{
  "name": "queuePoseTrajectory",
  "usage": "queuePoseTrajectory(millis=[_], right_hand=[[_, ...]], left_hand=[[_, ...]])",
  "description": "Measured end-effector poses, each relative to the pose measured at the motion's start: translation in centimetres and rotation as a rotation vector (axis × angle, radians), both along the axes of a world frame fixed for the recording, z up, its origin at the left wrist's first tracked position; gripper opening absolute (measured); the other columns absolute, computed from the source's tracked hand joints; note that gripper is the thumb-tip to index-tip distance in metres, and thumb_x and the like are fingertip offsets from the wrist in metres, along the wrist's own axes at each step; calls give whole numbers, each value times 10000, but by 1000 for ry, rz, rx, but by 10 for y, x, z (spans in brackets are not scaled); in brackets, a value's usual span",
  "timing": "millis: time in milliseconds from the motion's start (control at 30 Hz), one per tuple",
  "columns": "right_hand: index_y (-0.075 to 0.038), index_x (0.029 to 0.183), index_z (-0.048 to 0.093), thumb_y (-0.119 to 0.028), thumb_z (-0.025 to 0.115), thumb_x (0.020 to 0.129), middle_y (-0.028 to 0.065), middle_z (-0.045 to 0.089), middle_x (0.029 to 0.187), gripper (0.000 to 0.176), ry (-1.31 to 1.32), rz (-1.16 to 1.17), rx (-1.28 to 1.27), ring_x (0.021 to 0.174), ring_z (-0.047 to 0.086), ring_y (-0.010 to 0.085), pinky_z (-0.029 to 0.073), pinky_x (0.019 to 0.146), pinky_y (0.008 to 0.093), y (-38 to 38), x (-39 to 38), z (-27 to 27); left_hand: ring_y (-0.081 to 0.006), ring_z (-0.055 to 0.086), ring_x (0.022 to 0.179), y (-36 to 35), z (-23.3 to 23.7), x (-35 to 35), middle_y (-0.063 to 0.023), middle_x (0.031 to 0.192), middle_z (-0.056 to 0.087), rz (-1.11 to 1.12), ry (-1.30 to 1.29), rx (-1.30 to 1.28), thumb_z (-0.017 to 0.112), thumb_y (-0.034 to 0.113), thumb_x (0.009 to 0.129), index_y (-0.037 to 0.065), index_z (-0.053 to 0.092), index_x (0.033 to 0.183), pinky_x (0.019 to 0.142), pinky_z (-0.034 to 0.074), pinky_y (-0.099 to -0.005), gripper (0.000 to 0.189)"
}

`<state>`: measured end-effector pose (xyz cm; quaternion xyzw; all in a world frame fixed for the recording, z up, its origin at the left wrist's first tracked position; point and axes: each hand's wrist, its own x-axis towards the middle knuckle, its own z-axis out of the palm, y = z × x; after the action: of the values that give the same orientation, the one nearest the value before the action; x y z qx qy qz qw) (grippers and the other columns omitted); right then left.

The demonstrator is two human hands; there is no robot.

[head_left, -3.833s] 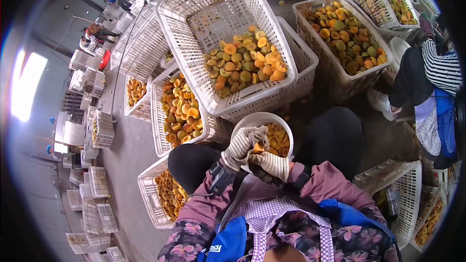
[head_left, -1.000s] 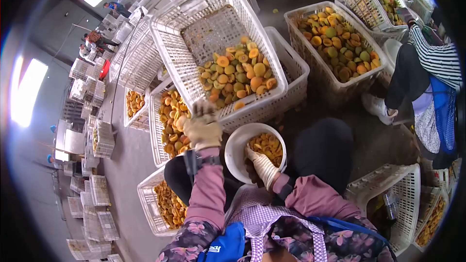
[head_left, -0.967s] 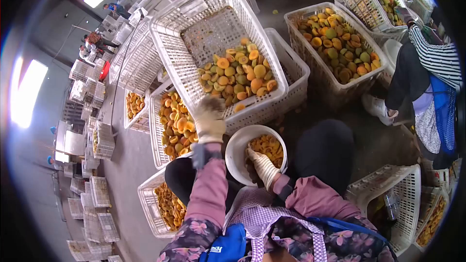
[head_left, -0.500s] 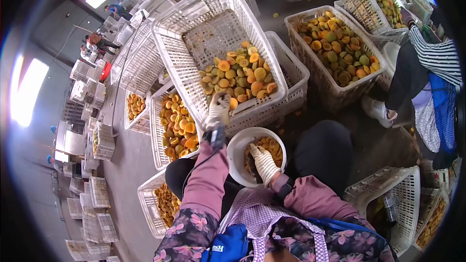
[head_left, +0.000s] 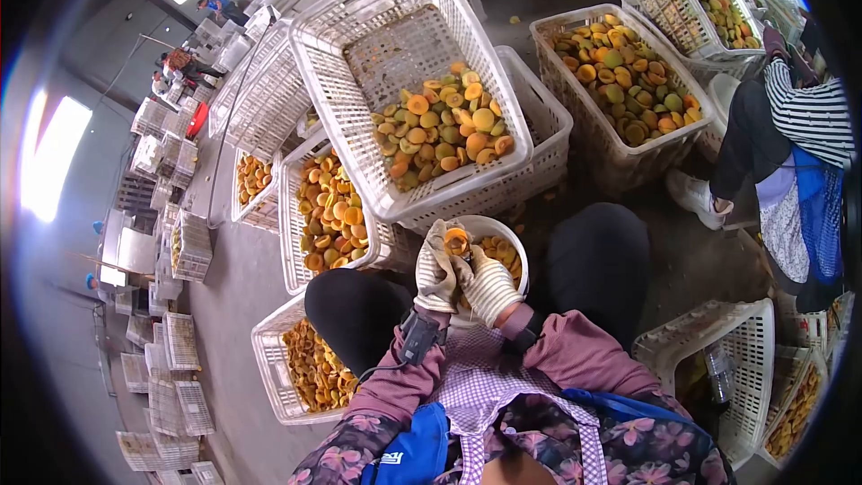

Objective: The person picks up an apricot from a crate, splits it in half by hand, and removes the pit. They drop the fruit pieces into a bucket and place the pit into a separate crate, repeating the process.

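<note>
Apricot [head_left: 456, 241] | orange face up, long axis unclear | left hand [head_left: 437, 259] and right hand [head_left: 491, 277] both pinch it

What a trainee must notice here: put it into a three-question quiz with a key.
1. True or false: the left hand and right hand wear striped gloves.
2. The orange fruit between the hands is above: A the white bucket; B the bare floor; C a blue tub.
3. Fill in: the tilted crate in front leans on another white ___.
Key: 1 true; 2 A; 3 crate.
</note>
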<state>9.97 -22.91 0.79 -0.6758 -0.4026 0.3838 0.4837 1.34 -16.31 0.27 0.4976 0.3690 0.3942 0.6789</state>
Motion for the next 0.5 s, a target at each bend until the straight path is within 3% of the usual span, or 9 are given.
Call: queuePoseTrajectory(millis=[67, 100, 133, 200, 233, 300, 400, 467, 500], right_hand=[[-20, 1099, 501, -396, 465, 875, 260, 608, 808, 440, -96, 15, -50, 781, 590, 416, 466, 687, 464, -3, 1, 2], [-22, 1098, 502, -382, 473, 877, 271, 599, 807, 424, -87, 17, -25, 787, 586, 418, 470, 677, 458, -4, 1, 0], [-22, 1098, 502, -382, 473, 877, 271, 599, 807, 424, -86, 15, -24, 787, 586, 418, 470, 677, 458, -2, -2, -14], [-11, 1110, 509, -354, 489, 888, 209, 628, 825, 409, 213, 49, 54, 759, 617, 339, 482, 670, 396, 4, -9, -33], [-11, 1110, 509, -354, 489, 888, 209, 628, 825, 409, 218, 48, 52, 759, 617, 339, 482, 670, 396, 1, -9, -30], [7, 1121, 517, -323, 497, 903, 116, 629, 885, 396, 733, 112, 26, 781, 594, 206, 475, 690, 321, -5, -4, -15], [19, 1133, 518, -312, 494, 912, 55, 601, 929, 399, 777, 190, -123, 825, 535, 119, 459, 720, 276, -7, 2, 6], [13, 1137, 515, -303, 495, 909, 105, 618, 913, 390, 788, 210, -221, 809, 562, 179, 459, 726, 293, -7, 2, 5], [10, 1136, 514, -302, 489, 905, 145, 620, 908, 389, 586, 151, -37, 807, 577, 235, 463, 726, 320, -4, -6, -16]], left_hand=[[-192, 563, 935, 8, -13, -4, -122, 1058, 565, -13, 136, 137, 353, 200, 954, -15, 469, 1166, 855, 443, -293, 324], [-218, 529, 1030, 6, -8, -2, -136, 1079, 551, 1, 91, 63, 396, 167, 905, -24, 463, 1169, 925, 400, -310, 332], [-218, 529, 1030, 8, -7, -2, -136, 1079, 551, -1, 92, 64, 396, 167, 905, -24, 463, 1169, 925, 400, -310, 332], [-224, 533, 1021, 14, -10, -4, -136, 1072, 552, -104, 370, 413, 408, 197, 901, -32, 470, 1153, 915, 405, -304, 347], [-198, 546, 957, 15, -13, -3, -117, 1029, 559, -100, 275, 438, 388, 265, 945, -30, 479, 1132, 875, 420, -287, 361], [-177, 544, 911, 12, -2, -5, -98, 995, 560, -143, 176, 314, 389, 281, 952, -16, 495, 1101, 839, 427, -275, 348], [-117, 516, 796, 7, 1, -1, -39, 888, 551, -148, 52, 142, 417, 292, 953, 31, 531, 989, 734, 429, -246, 287], [-112, 509, 771, -4, -1, 4, -24, 833, 547, 106, 112, 238, 436, 303, 947, 50, 540, 932, 704, 425, -244, 273], [-108, 511, 750, 4, 1, 2, -24, 815, 543, -55, 3, 2, 465, 324, 936, 48, 529, 973, 688, 426, -241, 286]])
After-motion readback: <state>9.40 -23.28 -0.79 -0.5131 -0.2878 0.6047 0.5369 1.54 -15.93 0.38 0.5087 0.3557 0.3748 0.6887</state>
